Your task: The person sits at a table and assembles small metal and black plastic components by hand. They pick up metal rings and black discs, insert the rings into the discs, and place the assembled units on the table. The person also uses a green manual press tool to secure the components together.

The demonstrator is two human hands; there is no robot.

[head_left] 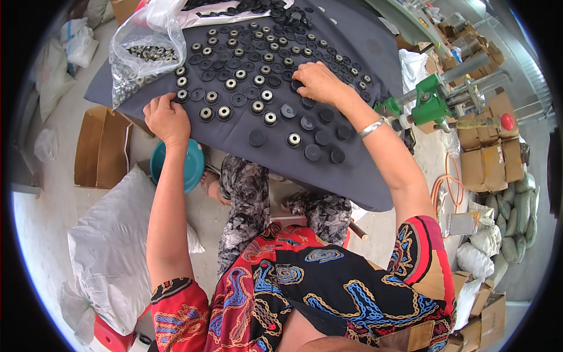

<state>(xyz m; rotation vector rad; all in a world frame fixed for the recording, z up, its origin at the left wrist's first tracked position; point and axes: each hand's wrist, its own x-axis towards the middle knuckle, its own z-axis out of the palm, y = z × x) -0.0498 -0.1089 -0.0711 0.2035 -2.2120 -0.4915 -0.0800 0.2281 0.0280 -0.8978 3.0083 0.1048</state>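
Note:
Rows of small black rings, many with silver bearings in their centres, cover a dark grey cloth (226,132). My left hand (167,120) is at the table's left edge, fingers curled against a black wheel with a silver bearing (182,95). Farther right, my right hand (321,84) reaches over the pieces, thumb and fingertips closed on a black cap (297,86); the hand partly hides it. Several plain black caps (312,152) lie nearest me, around a wheel with a bearing (294,139). Beyond my left hand stands a clear plastic bag of metal bearings (151,53).
A heap of black rings (287,14) lies at the far edge. To the right is a green metal hand press (428,100) with a red knob. A teal basin (190,167), a cardboard box (101,146) and a white sack (114,246) stand at the left.

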